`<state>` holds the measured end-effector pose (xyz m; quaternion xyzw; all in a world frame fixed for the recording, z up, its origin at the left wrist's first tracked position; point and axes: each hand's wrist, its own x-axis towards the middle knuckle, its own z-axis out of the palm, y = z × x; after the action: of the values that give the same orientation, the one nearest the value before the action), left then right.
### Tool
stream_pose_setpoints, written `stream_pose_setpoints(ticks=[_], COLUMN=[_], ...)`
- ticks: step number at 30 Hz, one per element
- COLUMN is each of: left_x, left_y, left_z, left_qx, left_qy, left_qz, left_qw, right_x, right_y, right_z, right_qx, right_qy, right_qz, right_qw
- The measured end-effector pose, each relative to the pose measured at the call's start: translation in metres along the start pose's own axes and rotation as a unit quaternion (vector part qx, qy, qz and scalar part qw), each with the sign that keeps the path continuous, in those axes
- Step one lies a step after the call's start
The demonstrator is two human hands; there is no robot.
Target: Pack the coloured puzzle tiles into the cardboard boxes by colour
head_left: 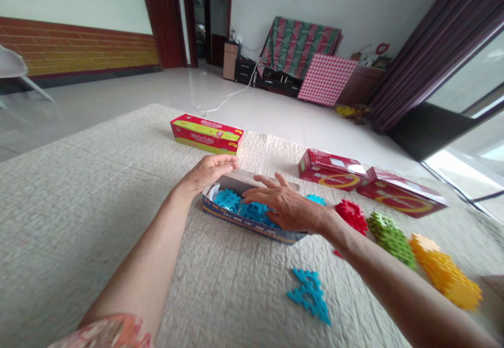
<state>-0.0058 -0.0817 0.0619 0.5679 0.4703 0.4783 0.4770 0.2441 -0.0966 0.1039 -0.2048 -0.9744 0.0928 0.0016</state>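
Has left hand (pixel 210 174) at raised flap (pixel 247 178) of open box (pixel 244 223), grip unclear, and right hand (pixel 280 201) spread wide over blue pieces (pixel 227 200) inside, with open box inboard of far edge of mat (pixel 98 206), beyond loose blue pieces (pixel 310 292) and nearer than red-yellow box (pixel 207 135).

On the mat (pixel 118 196): 1 box (pixel 252 228), pieces (pixel 258 211) inside. Behind it, leftward: 1 carton (pixel 207 134). Behind, rightward: 2 packages (pixel 333 169), side by side. Right: 3 piles (pixel 391 239) in a row. Before it, rightward: loose parts (pixel 313 289).
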Motion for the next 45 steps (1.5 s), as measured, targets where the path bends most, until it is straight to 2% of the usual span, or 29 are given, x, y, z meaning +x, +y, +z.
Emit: stream_pose_setpoints(ticks=[3, 5, 8, 11, 13, 15, 19, 23, 28, 35, 40, 43, 45], left_x=[-0.001, -0.001, -0.001, -0.002, -0.001, -0.001, 0.0, -0.002, -0.004, -0.004, -0.002, -0.002, -0.002], left_y=[0.002, 0.003, 0.004, 0.004, 0.003, 0.001, 0.002, 0.007, 0.011, 0.01, 0.005, 0.005, 0.006], left_z=[0.001, 0.001, 0.001, 0.002, 0.002, 0.001, 0.001, 0.003, 0.006, 0.005, 0.003, 0.003, 0.004], left_qx=[0.004, 0.002, -0.002, -0.005, -0.004, 0.0, 0.017, 0.03, 0.033, 0.039, 0.035, 0.037, 0.038], left_qy=[0.001, 0.002, 0.005, 0.009, 0.01, 0.009, 0.01, 0.019, 0.028, 0.028, 0.023, 0.025, 0.026], left_qz=[-0.003, -0.005, -0.009, -0.013, -0.017, -0.018, -0.019, -0.025, -0.034, -0.025, -0.013, -0.016, -0.017], left_qw=[1.0, 1.0, 1.0, 1.0, 1.0, 1.0, 1.0, 0.999, 0.999, 0.999, 0.999, 0.999, 0.999], right_x=[-0.001, -0.007, -0.026, -0.058, -0.082, -0.104, -0.127, -0.125, -0.121, -0.127, -0.134, -0.133, -0.128], right_y=[-0.003, -0.004, 0.001, 0.02, 0.036, 0.051, 0.069, 0.072, 0.074, 0.079, 0.079, 0.067, 0.051], right_z=[0.002, 0.0, -0.005, -0.007, -0.004, 0.004, 0.026, 0.043, 0.051, 0.05, 0.037, 0.021, 0.008], right_qx=[-0.001, -0.006, -0.026, -0.041, -0.049, -0.065, -0.069, -0.06, -0.072, -0.034, 0.003, 0.017, 0.026], right_qy=[0.013, 0.042, 0.146, 0.262, 0.293, 0.286, 0.198, 0.141, 0.117, 0.142, 0.209, 0.269, 0.298], right_qz=[0.001, 0.012, 0.056, 0.12, 0.168, 0.221, 0.317, 0.345, 0.362, 0.37, 0.354, 0.312, 0.275], right_qw=[1.0, 0.999, 0.987, 0.957, 0.94, 0.93, 0.925, 0.926, 0.922, 0.918, 0.912, 0.911, 0.914])
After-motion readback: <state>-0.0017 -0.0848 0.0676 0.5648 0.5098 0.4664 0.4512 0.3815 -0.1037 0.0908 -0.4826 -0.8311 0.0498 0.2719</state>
